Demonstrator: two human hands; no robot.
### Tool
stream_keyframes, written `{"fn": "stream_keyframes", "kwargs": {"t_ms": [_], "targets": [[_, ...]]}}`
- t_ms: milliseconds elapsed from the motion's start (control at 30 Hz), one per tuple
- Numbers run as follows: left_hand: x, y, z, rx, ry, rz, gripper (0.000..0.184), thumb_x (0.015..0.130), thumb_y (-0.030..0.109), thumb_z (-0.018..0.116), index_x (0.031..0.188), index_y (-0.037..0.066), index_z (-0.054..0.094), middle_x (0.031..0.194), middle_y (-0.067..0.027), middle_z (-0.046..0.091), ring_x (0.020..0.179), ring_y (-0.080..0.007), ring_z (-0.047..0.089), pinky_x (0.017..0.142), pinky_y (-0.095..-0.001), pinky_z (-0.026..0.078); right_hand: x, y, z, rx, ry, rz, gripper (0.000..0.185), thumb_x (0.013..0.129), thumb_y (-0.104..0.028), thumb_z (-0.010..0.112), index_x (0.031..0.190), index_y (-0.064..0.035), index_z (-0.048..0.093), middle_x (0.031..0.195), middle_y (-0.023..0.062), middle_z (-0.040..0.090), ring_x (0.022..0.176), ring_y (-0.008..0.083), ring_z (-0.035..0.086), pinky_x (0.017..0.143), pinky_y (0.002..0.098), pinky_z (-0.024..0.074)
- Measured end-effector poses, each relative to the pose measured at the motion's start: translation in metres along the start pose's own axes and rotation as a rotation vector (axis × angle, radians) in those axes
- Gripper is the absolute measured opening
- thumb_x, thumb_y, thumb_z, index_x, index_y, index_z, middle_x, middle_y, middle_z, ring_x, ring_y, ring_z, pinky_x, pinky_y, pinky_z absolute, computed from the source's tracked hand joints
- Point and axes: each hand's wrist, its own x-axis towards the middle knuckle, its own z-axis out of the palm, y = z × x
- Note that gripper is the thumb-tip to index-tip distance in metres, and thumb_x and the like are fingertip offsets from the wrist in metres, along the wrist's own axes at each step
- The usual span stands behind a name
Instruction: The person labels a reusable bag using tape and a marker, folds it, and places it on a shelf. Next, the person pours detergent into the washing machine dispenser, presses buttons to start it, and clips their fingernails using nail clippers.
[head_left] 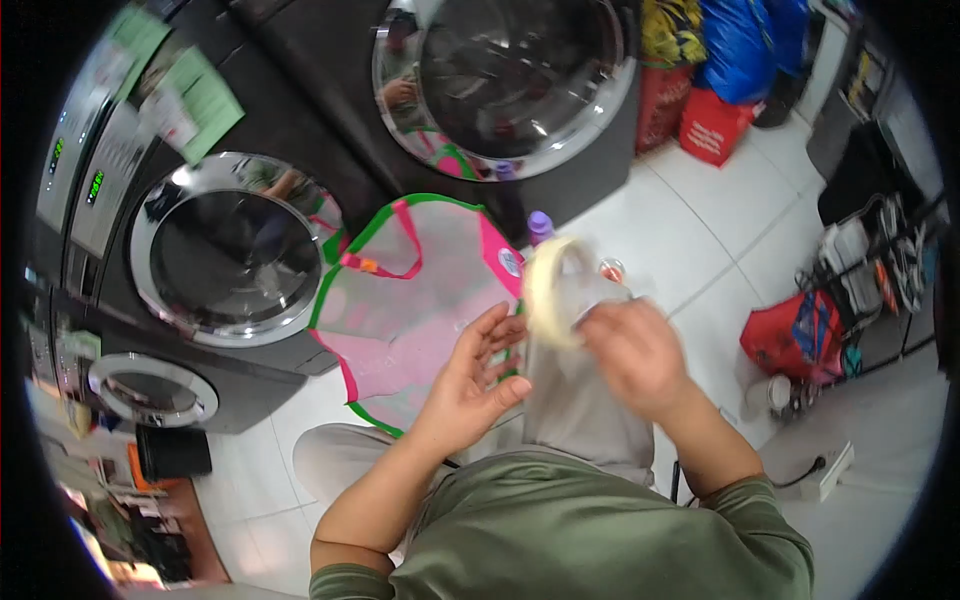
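My right hand [638, 358] grips a roll of pale yellow masking tape [543, 295] by its right side, raised above my knee; both are blurred by motion. Just left of the roll, my left hand [477, 375] is held open, palm turned toward the tape, fingers apart and slightly curled, with nothing in it. Beyond my left hand, a large tote bag [385, 335] with pink and green trim stands on the floor. A purple-capped bottle [540, 226] is behind the tape roll, partly hidden by it.
Dark front-loading machines [235, 250] line the left and far side. A red bag [715, 128] and a blue plastic bundle [738, 50] sit at the back right. Another red bag [795, 335] lies by a rack on the right, near a power strip [830, 472]. The floor [690, 215] is white tile.
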Motion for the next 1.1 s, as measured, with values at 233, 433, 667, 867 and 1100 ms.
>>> {"fn": "stream_keyframes", "kwargs": {"t_ms": [233, 433, 667, 867, 1100], "targets": [[-0.072, -0.015, -0.098, -0.180, 0.364, -0.087, 0.022, 0.098, 0.004, 0.059, 0.119, 0.003, 0.053, 0.115, -0.0084, 0.062, 0.105, -0.0157, 0.062, 0.095, -0.0323, 0.051, 0.057, -0.059, 0.098, 0.231, -0.289, -0.297, 0.032, 0.075, -0.010, 0.069, 0.106, -0.0045, 0.067, 0.104, 0.0097, 0.063, 0.091, 0.0261, 0.062, 0.074, 0.0366, 0.0519], [-0.111, -0.022, -0.156, 0.157, 0.405, -0.039, 0.029, 0.094, -0.002, 0.059, 0.123, 0.001, 0.056, 0.122, -0.0113, 0.064, 0.110, -0.0184, 0.061, 0.096, -0.0333, 0.047, 0.096, -0.050, 0.136, 0.428, -0.403, -0.026, 0.020, 0.080, -0.001, 0.073, 0.100, -0.0023, 0.070, 0.092, 0.0108, 0.063, 0.082, 0.0263, 0.063, 0.070, 0.0354, 0.0510], [-0.113, -0.053, -0.166, -0.208, 0.418, -0.004, 0.026, 0.091, 0.000, 0.063, 0.117, 0.002, 0.059, 0.118, -0.0119, 0.064, 0.106, -0.0185, 0.060, 0.091, -0.0343, 0.046, 0.126, -0.058, 0.166, 0.538, -0.529, 0.035, 0.012, 0.084, -0.005, 0.071, 0.096, -0.0032, 0.070, 0.089, 0.0095, 0.065, 0.079, 0.0277, 0.065, 0.068, 0.0368, 0.0517], [-0.110, -0.049, -0.168, -0.131, 0.327, -0.179, 0.031, 0.098, 0.012, 0.060, 0.128, 0.004, 0.055, 0.100, 0.0000, 0.061, 0.087, -0.0074, 0.055, 0.077, -0.0235, 0.045, 0.109, -0.068, 0.188, 0.772, -0.564, 0.055, 0.028, 0.087, 0.002, 0.066, 0.113, -0.0059, 0.070, 0.104, 0.0102, 0.063, 0.088, 0.0244, 0.065, 0.075, 0.0354, 0.0528], [-0.107, -0.043, -0.174, -0.185, -0.006, -0.320, 0.031, 0.100, 0.021, 0.060, 0.126, 0.005, 0.055, 0.095, 0.0017, 0.059, 0.079, -0.0052, 0.051, 0.069, -0.0221, 0.043, 0.103, -0.057, 0.180, 1.025, -0.977, 0.033, 0.036, 0.087, 0.003, 0.064, 0.119, -0.0104, 0.069, 0.105, 0.0091, 0.066, 0.087, 0.0212, 0.066, 0.073, 0.0330, 0.0536]]}}
